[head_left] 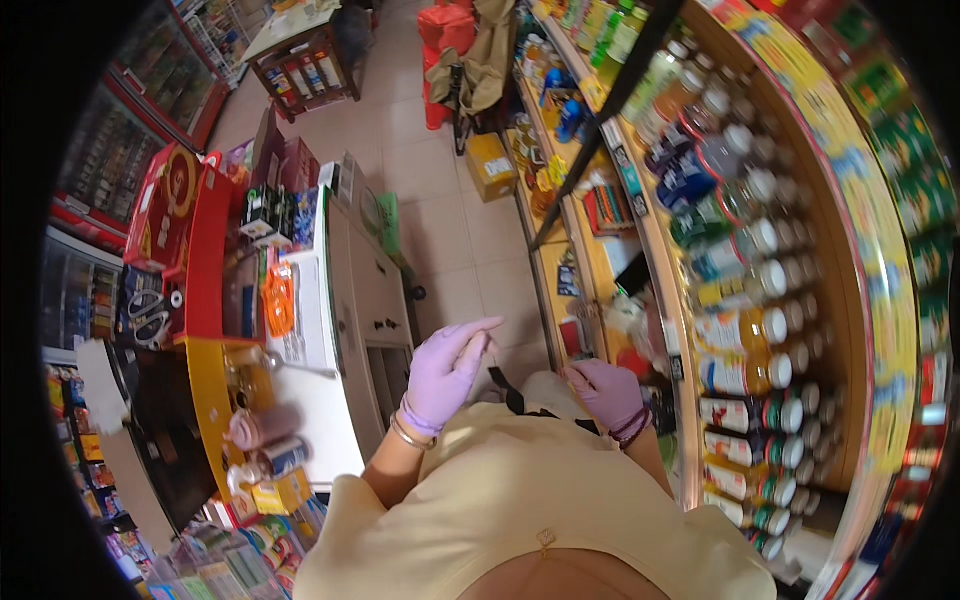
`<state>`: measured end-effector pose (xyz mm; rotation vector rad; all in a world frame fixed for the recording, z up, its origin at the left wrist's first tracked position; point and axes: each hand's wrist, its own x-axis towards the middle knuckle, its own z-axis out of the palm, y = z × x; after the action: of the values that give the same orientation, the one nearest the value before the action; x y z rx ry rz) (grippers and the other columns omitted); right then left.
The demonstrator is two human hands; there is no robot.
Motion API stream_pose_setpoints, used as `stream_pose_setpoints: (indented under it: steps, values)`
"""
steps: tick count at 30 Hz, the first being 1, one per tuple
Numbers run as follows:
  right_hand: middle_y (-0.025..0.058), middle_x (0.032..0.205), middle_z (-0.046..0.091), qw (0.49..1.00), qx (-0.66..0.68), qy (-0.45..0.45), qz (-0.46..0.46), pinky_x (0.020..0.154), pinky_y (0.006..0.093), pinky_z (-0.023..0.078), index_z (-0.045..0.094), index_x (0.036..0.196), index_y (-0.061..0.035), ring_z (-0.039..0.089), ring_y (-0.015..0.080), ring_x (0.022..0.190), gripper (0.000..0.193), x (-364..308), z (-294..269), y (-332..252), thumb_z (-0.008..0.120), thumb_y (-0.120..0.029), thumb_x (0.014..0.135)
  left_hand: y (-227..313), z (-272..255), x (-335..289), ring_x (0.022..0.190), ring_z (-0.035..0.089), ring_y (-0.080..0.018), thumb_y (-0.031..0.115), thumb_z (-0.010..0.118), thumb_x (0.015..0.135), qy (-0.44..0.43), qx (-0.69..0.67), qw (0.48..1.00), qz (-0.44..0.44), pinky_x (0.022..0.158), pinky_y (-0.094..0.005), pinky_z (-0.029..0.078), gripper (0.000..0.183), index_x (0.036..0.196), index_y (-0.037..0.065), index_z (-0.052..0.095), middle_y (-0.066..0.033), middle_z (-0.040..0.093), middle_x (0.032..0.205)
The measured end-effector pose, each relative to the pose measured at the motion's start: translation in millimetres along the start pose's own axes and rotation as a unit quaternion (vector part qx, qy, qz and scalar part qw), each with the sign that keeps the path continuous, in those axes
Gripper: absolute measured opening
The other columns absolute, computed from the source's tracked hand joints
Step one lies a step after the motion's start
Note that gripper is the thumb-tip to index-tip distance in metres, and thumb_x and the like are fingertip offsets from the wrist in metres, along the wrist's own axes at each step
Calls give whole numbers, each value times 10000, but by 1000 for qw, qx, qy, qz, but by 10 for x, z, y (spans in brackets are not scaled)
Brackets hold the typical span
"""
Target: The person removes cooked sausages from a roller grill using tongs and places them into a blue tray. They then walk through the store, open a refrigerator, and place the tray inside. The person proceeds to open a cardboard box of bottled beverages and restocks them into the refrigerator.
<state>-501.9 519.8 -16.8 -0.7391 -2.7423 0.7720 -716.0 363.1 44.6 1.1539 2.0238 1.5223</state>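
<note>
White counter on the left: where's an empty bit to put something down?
On the counter, there's a bare patch between the pink bottle and the right edge. The tiled floor between the drawers and the right-hand shelf looks open too. That shelf is crowded with white-capped bottles.

A counter is situated left of the aisle, containers set on its near end. Bottles are stocked in rows on shelves to the right. Between these, the left hand and right hand are held. Ahead, a box is placed beside the shelves; a table is stationed beyond the counter. Fridges are apparently lined up at the blurred left edge.
</note>
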Motion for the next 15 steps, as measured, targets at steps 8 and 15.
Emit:
stream_pose_setpoints:
  steps: [8, 15]
  values:
    - [77, 661, 632, 875, 376, -168, 253, 567, 321, 480, 689, 885, -61, 619, 218, 617, 294, 2377, 844, 1079, 531, -298, 959, -489, -336, 1364, 641, 505, -93, 52, 484, 958, 276, -118, 949, -100, 601, -219, 400, 179, 874, -15, 627, -49, 585, 749]
    - [108, 1002, 693, 883, 104, -371, 267, 890, 387, 464, 709, 970, -98, 628, 302, 998, 424, 4007, 2421, 2605, 439, -421, 920, -1025, -810, 2370, 630, 494, -129, 290, 413, 1010, 445, -73, 892, -22, 644, -285, 450, 377, 790, 6, 529, -67, 535, 719]
